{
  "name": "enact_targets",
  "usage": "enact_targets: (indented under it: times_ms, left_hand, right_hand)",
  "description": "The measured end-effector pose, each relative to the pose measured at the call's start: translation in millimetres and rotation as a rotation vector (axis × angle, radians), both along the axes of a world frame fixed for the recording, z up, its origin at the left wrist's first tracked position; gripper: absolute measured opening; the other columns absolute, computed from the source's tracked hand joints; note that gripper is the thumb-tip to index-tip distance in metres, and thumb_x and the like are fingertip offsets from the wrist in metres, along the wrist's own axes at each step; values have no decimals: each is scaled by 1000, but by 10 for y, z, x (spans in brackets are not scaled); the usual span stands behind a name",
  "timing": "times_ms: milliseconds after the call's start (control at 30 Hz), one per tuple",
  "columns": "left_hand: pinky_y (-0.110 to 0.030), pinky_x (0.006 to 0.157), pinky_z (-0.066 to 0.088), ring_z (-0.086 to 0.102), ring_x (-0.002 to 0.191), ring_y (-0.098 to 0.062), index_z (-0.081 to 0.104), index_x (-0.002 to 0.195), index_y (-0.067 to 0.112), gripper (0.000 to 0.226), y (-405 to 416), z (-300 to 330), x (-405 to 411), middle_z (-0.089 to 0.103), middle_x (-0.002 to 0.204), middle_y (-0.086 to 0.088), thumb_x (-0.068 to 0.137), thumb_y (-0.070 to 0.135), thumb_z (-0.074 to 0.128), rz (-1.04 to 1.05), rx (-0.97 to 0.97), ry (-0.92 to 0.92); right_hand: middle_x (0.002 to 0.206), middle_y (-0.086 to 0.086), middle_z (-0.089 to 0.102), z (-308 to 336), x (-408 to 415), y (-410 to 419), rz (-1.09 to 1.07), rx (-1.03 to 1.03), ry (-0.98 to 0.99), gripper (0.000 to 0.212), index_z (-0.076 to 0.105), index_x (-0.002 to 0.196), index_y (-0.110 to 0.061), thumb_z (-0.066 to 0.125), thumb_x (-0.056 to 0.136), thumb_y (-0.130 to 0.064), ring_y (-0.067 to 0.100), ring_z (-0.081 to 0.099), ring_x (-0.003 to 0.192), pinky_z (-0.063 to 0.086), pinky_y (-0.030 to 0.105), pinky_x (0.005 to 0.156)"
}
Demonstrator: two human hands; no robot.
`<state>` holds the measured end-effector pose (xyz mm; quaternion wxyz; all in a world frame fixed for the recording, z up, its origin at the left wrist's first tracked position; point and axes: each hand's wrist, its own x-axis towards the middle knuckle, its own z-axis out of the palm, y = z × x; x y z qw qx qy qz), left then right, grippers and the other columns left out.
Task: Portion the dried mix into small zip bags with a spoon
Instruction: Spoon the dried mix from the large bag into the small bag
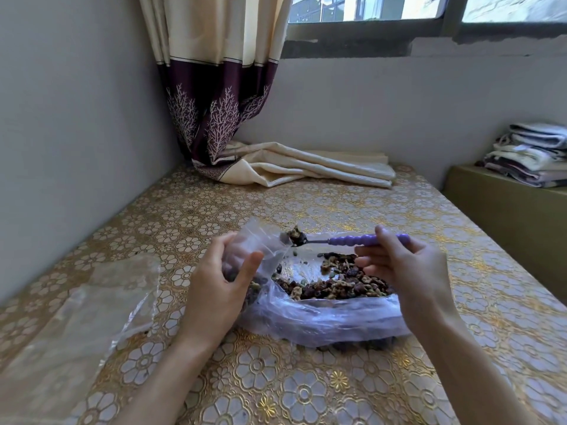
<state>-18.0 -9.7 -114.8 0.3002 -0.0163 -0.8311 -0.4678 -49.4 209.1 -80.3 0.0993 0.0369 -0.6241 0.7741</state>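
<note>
A large clear plastic bag (319,325) lies open on the table, filled with dried mix (334,285) of brown, dark and green bits. My left hand (214,289) grips a small clear zip bag (256,243), held upright with its mouth facing right; some mix shows at its bottom. My right hand (399,265) pinches the purple handle of a spoon (359,240). The spoon's metal bowl, heaped with mix, sits right at the mouth of the small bag.
Several empty clear zip bags (92,308) lie flat at the left of the gold floral tablecloth (306,394). A curtain (294,167) is bunched at the table's far edge. Folded cloths (530,154) sit on a cabinet at the right.
</note>
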Motion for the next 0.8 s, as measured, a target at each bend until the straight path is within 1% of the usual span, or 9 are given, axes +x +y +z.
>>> enact_targets:
  times_ms: [33, 100, 233, 300, 400, 533, 600, 733, 800]
  left_hand:
    - [-16, 57, 51, 66, 69, -11, 50, 114, 23, 57, -5, -8, -3, 67, 79, -3, 70, 61, 50, 3, -4, -5]
    - [-16, 56, 51, 65, 69, -10, 48, 113, 27, 57, -7, -13, -8, 65, 80, 1, 69, 63, 50, 20, -18, -10]
    - [-14, 59, 50, 64, 74, -6, 48, 115, 29, 61, -16, -29, -23, 63, 89, 6, 71, 72, 49, 20, -48, -21]
    - [-12, 62, 50, 64, 78, -6, 46, 115, 30, 59, -24, -43, -32, 63, 92, 7, 71, 70, 49, 12, -45, -27]
    - [-10, 63, 49, 64, 79, -6, 44, 112, 34, 54, -20, -48, -35, 63, 92, 6, 68, 65, 53, -4, -16, -28]
    - [-7, 60, 47, 62, 77, 3, 43, 110, 37, 53, -15, -49, -31, 62, 92, 11, 66, 66, 53, 7, -12, -23]
    - [-6, 61, 47, 61, 76, 7, 44, 111, 37, 56, -26, -55, -32, 62, 92, 13, 66, 67, 53, 13, -14, -21]
    - [-14, 65, 50, 62, 82, -2, 45, 115, 32, 66, -40, -67, -35, 61, 93, 11, 65, 76, 49, 21, -36, -26]
    - [-14, 65, 50, 62, 82, -4, 45, 114, 33, 65, -40, -68, -38, 62, 93, 10, 65, 76, 49, 22, -40, -24]
  right_hand:
    - [63, 10, 70, 10, -3, 15, -22, -21, 13, 28, 69, 69, -5, 56, 92, -16, 15, 65, 51, 51, 16, 48]
    - [63, 11, 70, 37, -1, 41, -55, -54, 51, 24, 66, 74, -3, 57, 91, -16, 15, 65, 52, 51, 16, 48]
    - [65, 11, 70, 110, 45, 45, -72, -101, 121, 23, 67, 76, -2, 58, 91, -18, 17, 65, 52, 51, 18, 48]
    - [66, 12, 71, 132, 76, 18, -45, -111, 147, 24, 67, 75, -3, 58, 90, -18, 17, 65, 52, 50, 18, 47]
    - [66, 14, 70, 135, 127, -52, 28, -72, 181, 24, 69, 72, -5, 59, 87, -21, 19, 65, 52, 50, 18, 47]
    - [67, 13, 71, 128, 185, -145, 137, 28, 250, 24, 72, 67, -9, 60, 80, -24, 21, 65, 52, 51, 20, 47]
    - [68, 14, 71, 137, 194, -163, 174, 85, 281, 19, 71, 75, -9, 59, 79, -23, 22, 66, 55, 52, 21, 49]
    - [76, 18, 70, 130, 171, -137, 220, 115, 296, 22, 67, 88, -5, 57, 78, -21, 25, 67, 60, 55, 24, 54]
    - [77, 20, 69, 125, 160, -119, 226, 111, 298, 23, 67, 89, -4, 55, 79, -21, 25, 66, 60, 55, 26, 55]
